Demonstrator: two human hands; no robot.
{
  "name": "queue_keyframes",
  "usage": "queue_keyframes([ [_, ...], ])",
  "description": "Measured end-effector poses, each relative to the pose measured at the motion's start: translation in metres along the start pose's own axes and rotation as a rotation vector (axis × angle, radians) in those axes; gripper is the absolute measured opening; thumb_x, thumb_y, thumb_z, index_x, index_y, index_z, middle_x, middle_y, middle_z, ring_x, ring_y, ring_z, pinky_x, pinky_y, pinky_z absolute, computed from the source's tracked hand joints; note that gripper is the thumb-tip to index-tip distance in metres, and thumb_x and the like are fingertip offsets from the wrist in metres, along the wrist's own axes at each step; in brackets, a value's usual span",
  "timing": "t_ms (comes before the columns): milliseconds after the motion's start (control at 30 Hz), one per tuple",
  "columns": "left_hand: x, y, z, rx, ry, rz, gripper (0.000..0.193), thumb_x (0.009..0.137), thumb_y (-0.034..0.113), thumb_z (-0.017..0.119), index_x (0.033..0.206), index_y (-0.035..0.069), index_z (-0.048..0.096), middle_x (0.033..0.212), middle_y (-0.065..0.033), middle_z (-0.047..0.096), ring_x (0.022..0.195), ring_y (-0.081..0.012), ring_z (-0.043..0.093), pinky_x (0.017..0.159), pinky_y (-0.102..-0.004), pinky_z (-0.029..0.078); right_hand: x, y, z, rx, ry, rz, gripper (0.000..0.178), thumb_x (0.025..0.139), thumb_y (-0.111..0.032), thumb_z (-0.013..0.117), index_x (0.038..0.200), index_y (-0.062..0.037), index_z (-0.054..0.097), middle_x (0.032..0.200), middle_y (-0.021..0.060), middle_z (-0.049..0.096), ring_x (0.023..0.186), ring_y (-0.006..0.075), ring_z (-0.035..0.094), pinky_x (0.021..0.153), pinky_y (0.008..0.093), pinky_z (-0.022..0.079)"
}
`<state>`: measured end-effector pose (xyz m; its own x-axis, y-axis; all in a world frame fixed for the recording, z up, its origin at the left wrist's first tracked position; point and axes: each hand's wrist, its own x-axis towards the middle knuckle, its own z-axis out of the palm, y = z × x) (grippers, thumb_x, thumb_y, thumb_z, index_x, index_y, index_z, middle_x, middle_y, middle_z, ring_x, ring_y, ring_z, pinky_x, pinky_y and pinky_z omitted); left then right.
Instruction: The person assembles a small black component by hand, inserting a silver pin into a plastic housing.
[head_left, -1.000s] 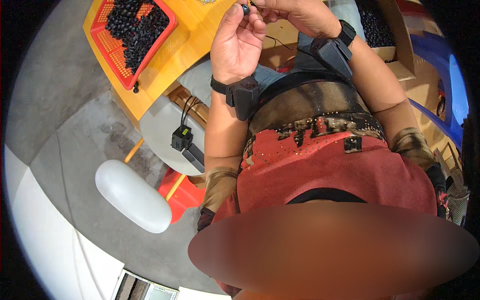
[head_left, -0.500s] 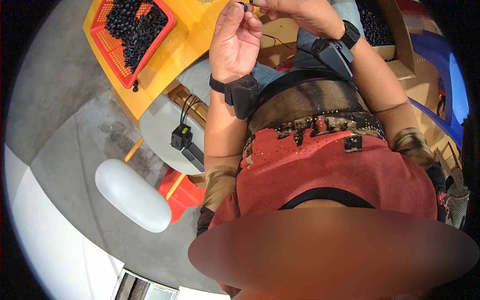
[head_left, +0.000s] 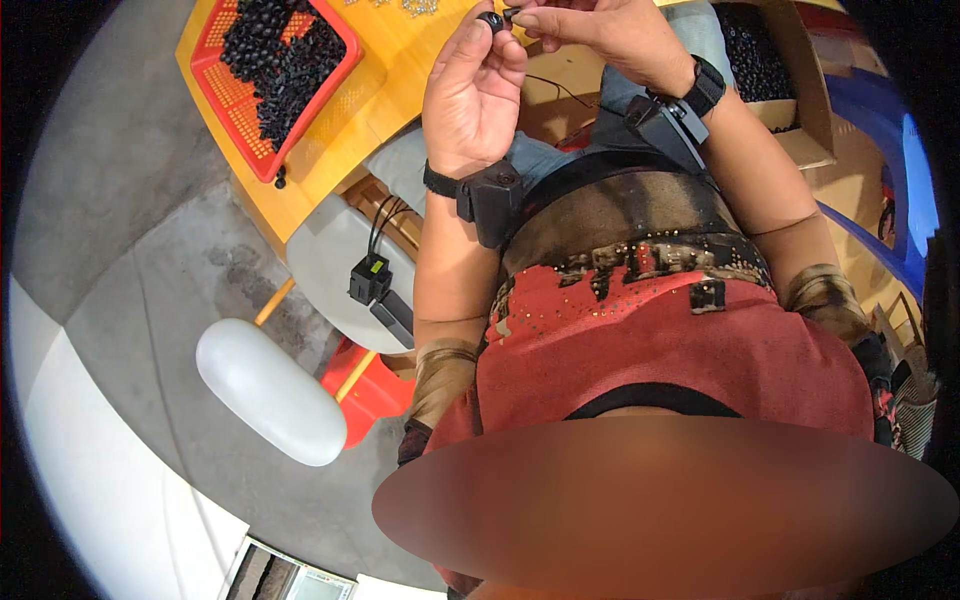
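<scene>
Near the top edge of the head view, my left hand (head_left: 474, 100) is closed, palm up, with a small round black part (head_left: 491, 21) pinched between thumb and fingers. Across from it, the thumb and forefinger of my right hand (head_left: 610, 38) grip a small dark piece (head_left: 511, 15). That piece meets or nearly touches the round part; whether the two are joined I cannot tell. Both hands are at the edge of a yellow table (head_left: 385, 75). On it, left of my hands, a red plastic basket (head_left: 352, 52) holds many round black parts and short, narrow black ones.
Small shiny metal pieces (head_left: 420, 7) lie at the table's far side. To my right stands a cardboard box (head_left: 812, 125) of small black parts, beside a blue plastic object (head_left: 900, 170). A black device with cables (head_left: 372, 280) rests on a grey seat (head_left: 325, 245) at my left.
The view has shifted slightly, so the table and both hands appear a little lower. More of the round black part shows now. Both hands keep their grip close together.
</scene>
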<state>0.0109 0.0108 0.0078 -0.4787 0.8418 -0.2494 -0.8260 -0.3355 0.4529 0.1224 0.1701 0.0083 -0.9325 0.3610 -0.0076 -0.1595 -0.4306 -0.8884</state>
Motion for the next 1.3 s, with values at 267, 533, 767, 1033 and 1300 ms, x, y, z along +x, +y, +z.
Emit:
queue_keyframes([
  [267,0.001,-0.002,0.001,0.005,0.019,-0.019,0.025,0.104,0.008,0.06,0.126,-0.002,0.066,0.108,-0.0091,0.073,0.093,-0.0155,0.07,0.083,-0.0265,0.06,-0.002,0.002,-0.008,-0.02,0.009,0.012,0.019,0.098,-0.003,0.069,0.116,0.0025,0.069,0.099,0.0065,0.075,0.084,0.0115,0.071,0.079,0.0253,0.059],
  [533,0.005,-0.004,0.001,0.034,0.026,-0.033,0.025,0.105,0.009,0.059,0.126,-0.002,0.066,0.11,-0.01,0.073,0.093,-0.0161,0.071,0.083,-0.0272,0.061,0.001,0.007,-0.008,0.001,0.018,-0.024,0.017,0.095,0.001,0.07,0.113,0.003,0.068,0.1,0.0063,0.074,0.088,0.0116,0.07,0.081,0.0255,0.058],
  [767,0.006,-0.005,0.003,0.035,0.034,-0.03,0.023,0.105,0.009,0.058,0.124,-0.001,0.067,0.11,-0.0103,0.074,0.093,-0.0174,0.072,0.084,-0.0275,0.061,0.001,0.006,-0.004,-0.144,0.042,-0.063,0.016,0.092,0.003,0.073,0.107,0.0029,0.069,0.097,0.0045,0.072,0.086,0.0099,0.067,0.08,0.0238,0.056],
  [1033,0.006,-0.006,-0.002,0.036,0.063,-0.017,0.022,0.105,0.01,0.059,0.122,0.001,0.068,0.108,-0.0085,0.074,0.093,-0.0173,0.072,0.084,-0.0277,0.061,-0.001,0.005,-0.001,-0.204,0.061,-0.058,0.014,0.092,0.004,0.071,0.106,0.0024,0.069,0.095,0.0037,0.072,0.085,0.0098,0.066,0.079,0.0238,0.055],
  [1300,0.006,-0.007,-0.005,0.03,0.069,-0.029,0.021,0.105,0.009,0.059,0.122,0.001,0.068,0.111,-0.0084,0.074,0.094,-0.0169,0.071,0.085,-0.0275,0.061,-0.001,0.003,0.002,-0.217,0.076,-0.029,0.013,0.094,0.004,0.07,0.106,0.0025,0.069,0.095,0.0036,0.072,0.085,0.0099,0.066,0.079,0.0239,0.055],
])
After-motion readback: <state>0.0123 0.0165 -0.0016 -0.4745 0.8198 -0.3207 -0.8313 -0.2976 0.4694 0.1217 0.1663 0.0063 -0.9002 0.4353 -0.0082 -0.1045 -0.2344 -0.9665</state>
